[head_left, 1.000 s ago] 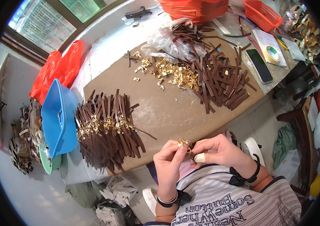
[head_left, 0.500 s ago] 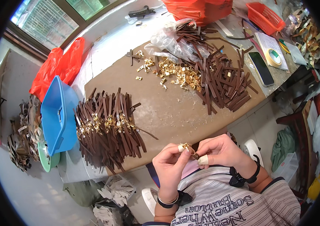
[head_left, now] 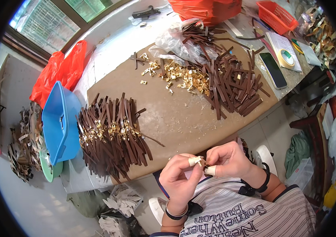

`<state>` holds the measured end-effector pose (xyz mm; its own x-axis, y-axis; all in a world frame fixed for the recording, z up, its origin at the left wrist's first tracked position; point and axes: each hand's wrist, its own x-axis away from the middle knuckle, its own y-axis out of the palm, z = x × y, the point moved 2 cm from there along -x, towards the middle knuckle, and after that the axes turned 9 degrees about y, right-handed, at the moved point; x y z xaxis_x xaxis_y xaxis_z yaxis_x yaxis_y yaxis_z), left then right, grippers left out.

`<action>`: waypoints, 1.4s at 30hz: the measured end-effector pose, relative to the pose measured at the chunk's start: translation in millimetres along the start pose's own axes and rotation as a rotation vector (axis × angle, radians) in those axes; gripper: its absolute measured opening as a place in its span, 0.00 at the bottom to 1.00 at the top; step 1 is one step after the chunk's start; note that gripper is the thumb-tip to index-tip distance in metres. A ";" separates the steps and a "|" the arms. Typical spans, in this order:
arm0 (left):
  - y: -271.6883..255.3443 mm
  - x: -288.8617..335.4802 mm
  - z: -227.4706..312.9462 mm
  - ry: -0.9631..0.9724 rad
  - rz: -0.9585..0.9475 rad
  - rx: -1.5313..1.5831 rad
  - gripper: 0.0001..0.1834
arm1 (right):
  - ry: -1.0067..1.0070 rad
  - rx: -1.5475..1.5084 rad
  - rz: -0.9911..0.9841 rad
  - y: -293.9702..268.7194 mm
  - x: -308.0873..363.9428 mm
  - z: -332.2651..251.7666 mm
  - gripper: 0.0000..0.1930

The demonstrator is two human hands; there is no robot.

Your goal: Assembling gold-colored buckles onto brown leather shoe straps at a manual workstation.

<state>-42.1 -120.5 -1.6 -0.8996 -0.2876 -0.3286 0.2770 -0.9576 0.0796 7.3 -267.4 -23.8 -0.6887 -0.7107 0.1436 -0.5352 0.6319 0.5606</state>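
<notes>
Both hands meet in front of my striped shirt, just off the table's near edge. My left hand (head_left: 181, 173) is closed in a pinch, with pale tape round its index finger. My right hand (head_left: 231, 160) pinches from the other side, its thumb also taped. Between the fingertips shows a bit of a dark brown strap (head_left: 206, 167); a small gold clasp is mostly hidden by the fingers. To the left lies a thick bundle of brown straps (head_left: 116, 148) with gold clasps (head_left: 112, 130) across their middle.
Loose gold clasps (head_left: 179, 75) lie heaped on the brown board (head_left: 164, 114), beside a pile of brown strips (head_left: 235, 87). A blue bin (head_left: 67, 130) stands at the left edge. A phone (head_left: 273, 71), tape roll (head_left: 286, 58) and red basket (head_left: 276, 17) sit at the right.
My left fingers have shifted and curled in closer to the right hand, covering the gold piece that showed at their tips. The right hand has barely moved.
</notes>
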 end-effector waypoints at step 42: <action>58.3 -48.2 -59.8 -0.427 -0.172 0.008 0.05 | -0.237 -0.019 0.368 -56.3 39.3 -23.6 0.04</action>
<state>37.6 -161.3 -37.4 -0.9913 -0.1047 0.0798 0.1101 -0.9918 0.0656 22.0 -338.2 -30.5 -0.9260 -0.3477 0.1470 -0.2258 0.8222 0.5225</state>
